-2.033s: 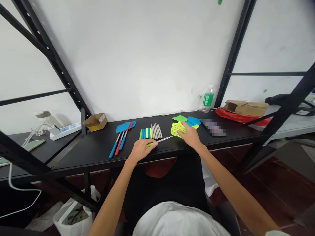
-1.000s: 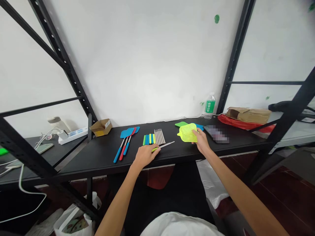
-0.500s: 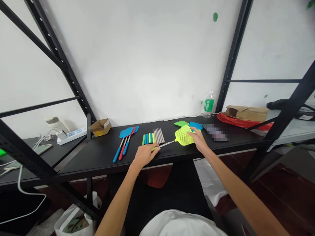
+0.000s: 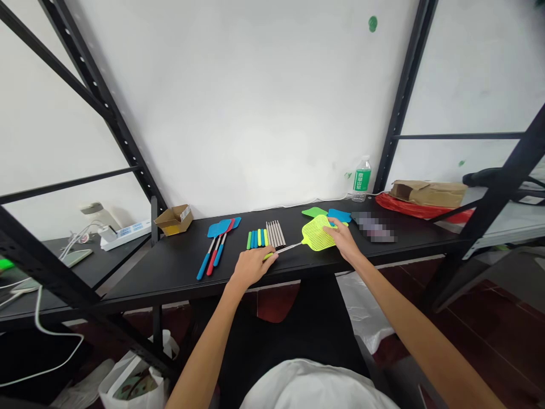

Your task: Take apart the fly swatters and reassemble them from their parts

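My left hand (image 4: 254, 264) is wrapped round the yellow handle of a fly swatter, low over the table's front. The swatter's metal rod runs right to its perforated yellow-green head (image 4: 318, 233), whose far edge my right hand (image 4: 339, 234) pinches. Just behind my left hand lie a row of green, blue and yellow handle grips (image 4: 258, 238) and several metal rods (image 4: 276, 233). Farther left, blue and red fly swatters (image 4: 216, 244) with rods and handles lie side by side. Beyond the held head are a green swatter head (image 4: 314, 212) and a blue swatter head (image 4: 339, 215).
On the black table (image 4: 170, 267) an open cardboard box (image 4: 173, 220) sits at the left, a water bottle (image 4: 361, 179) at the back right. A blurred flat object (image 4: 373, 226) lies right of my hand. Black shelf posts (image 4: 409, 85) rise at both sides.
Both hands keep their hold on the yellow swatter, nearly unmoved. The whole view has shifted very slightly; nothing on the table has visibly moved.
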Motion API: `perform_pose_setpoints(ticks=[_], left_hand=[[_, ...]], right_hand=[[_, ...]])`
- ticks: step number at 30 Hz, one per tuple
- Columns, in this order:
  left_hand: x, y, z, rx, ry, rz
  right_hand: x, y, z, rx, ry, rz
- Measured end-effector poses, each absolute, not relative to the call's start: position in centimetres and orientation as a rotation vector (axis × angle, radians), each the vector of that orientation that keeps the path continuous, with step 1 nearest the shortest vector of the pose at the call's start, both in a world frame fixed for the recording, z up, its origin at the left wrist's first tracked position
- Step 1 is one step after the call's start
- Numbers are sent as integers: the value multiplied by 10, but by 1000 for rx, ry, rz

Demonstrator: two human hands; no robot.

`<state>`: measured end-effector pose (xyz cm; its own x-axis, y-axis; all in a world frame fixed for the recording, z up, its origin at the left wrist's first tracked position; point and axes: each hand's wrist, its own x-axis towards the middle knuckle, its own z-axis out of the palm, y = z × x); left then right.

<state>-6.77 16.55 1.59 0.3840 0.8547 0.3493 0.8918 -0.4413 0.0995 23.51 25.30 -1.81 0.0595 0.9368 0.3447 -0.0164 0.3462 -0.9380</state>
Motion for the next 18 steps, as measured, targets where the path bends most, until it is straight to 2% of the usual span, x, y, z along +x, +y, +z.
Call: perform_pose_setpoints(ticks=[8,18], left_hand=[[-68,166,15,-2515,-1611,-532],[-67,164,16,-2499,-1646,-539]], right_hand=[[236,248,-16,-931,-1350,847],[239,247,-9,-781,-1194,1156]])
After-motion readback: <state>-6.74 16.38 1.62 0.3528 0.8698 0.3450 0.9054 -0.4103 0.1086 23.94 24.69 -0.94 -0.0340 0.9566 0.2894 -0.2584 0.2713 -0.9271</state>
